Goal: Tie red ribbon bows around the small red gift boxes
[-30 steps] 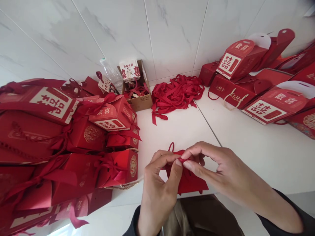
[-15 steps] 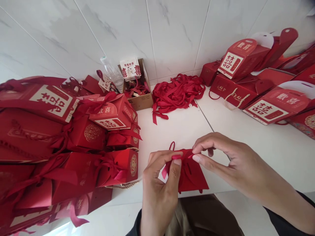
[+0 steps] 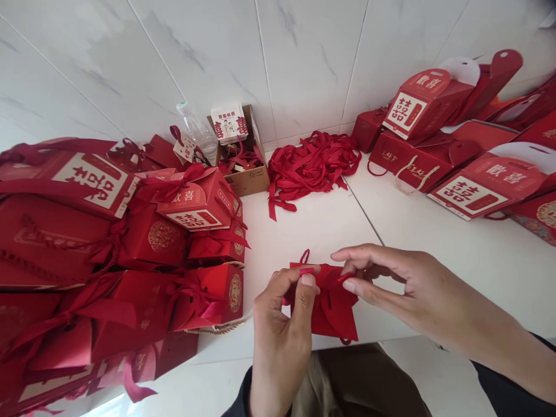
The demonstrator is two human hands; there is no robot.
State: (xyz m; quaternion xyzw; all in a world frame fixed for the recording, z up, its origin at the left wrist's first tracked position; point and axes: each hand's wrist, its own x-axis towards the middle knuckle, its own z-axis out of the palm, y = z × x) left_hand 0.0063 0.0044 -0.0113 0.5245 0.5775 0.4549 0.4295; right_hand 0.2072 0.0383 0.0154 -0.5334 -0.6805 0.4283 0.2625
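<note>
In front of me at the counter's near edge is a small red gift box (image 3: 332, 315) with a twisted cord handle at its far side. Over its top, my left hand (image 3: 284, 324) pinches a red ribbon (image 3: 307, 271) between thumb and index finger. My right hand (image 3: 386, 281) is just right of the box top, its thumb and curled fingers on another part of the ribbon, with the index finger stretched out. My fingers partly hide the ribbon between the hands and the top of the box.
Red gift boxes tied with bows (image 3: 195, 200) are piled on the left. Behind lie loose red ribbons (image 3: 313, 165) beside a cardboard box (image 3: 252, 180) holding printed cards (image 3: 230, 123). More red boxes (image 3: 408, 110) stand at the right. A tiled wall (image 3: 308, 63) rises behind.
My right index finger has lifted and straightened away from the thumb. My left hand has shifted slightly, and the gift box has turned and moved a little to the left.
</note>
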